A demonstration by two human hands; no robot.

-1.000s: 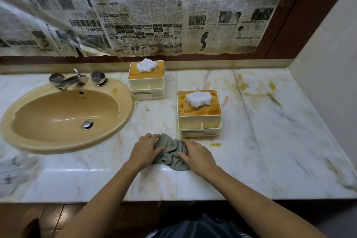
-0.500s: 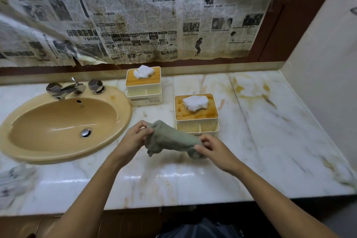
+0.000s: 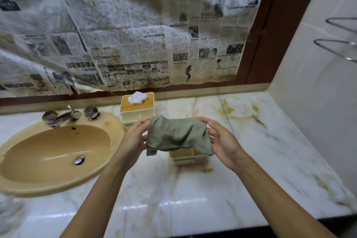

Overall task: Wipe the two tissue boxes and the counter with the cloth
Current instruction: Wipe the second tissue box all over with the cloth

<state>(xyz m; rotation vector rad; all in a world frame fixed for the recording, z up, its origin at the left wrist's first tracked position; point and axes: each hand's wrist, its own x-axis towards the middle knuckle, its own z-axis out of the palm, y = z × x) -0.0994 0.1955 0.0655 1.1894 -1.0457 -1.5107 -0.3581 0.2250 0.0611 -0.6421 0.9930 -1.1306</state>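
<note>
We see a grey-green cloth (image 3: 177,135) mid-frame, plain, darker in the folds. Far tissue box (image 3: 135,109), just above it: cream body, orange-yellow lid, white tissue (image 3: 137,97). Near tissue box (image 3: 185,158), under the cloth's lower edge: same cream, yellow-orange showing. Counter (image 3: 193,199): white marble, grey veins; we count yellow-brown stains right of centre. Sink (image 3: 48,152), left: mustard-tan. Faucet (image 3: 61,116): chrome. Newspaper (image 3: 125,44), across the top: black print on white, yellowed, brown blotches. Frame (image 3: 270,35) right of it: dark red-brown. Wall (image 3: 313,83), right: plain cream.

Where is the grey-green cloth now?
Head view, centre: grey-green cloth held spread between left hand and right hand above the marble counter, partly hiding the nearer cream tissue box.
</note>
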